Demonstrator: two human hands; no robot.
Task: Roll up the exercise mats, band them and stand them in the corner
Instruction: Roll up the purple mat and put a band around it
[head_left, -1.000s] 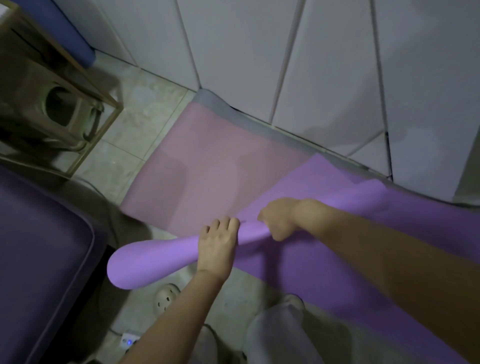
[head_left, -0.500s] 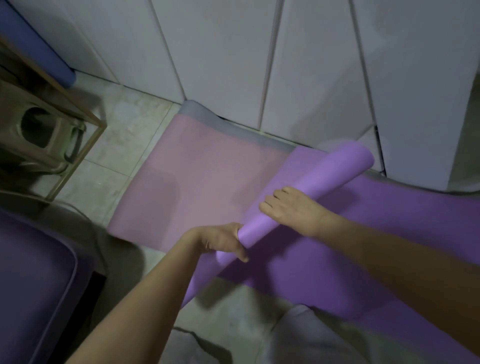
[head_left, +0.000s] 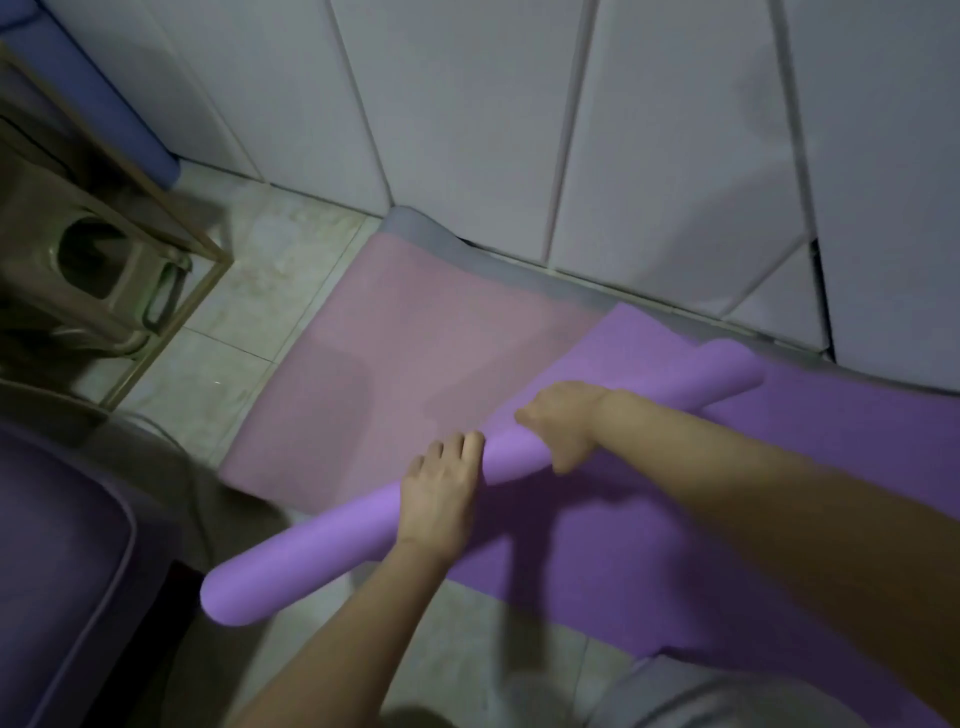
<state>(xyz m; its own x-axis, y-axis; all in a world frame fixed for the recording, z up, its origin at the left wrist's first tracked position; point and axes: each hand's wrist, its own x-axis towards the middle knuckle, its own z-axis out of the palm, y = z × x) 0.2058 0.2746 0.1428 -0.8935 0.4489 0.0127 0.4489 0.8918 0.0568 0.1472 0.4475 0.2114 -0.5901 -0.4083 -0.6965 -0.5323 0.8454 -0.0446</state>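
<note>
- Purple mat (head_left: 322, 540) lies on the tiled floor (head_left: 270, 280), partly rolled; I see the roll slanting from low left up toward the white panels (head_left: 467, 130), with the unrolled part spread flat to the right
- The left hand (head_left: 441, 499) rests palm-down on the roll's middle, fingers fairly straight and draped over the top
- The right hand (head_left: 561, 421) sits further up the roll, fingers curled over and thumb tucked under, gripping the mat
- The two hands are near each other, not touching
- The roll's far end is close to the panels' base; its near end is close to a dark purple cushion (head_left: 57, 571)
- A pink mat (head_left: 389, 374) lies flat beyond the roll; I see open tiles between it and a metal frame (head_left: 171, 218)
</note>
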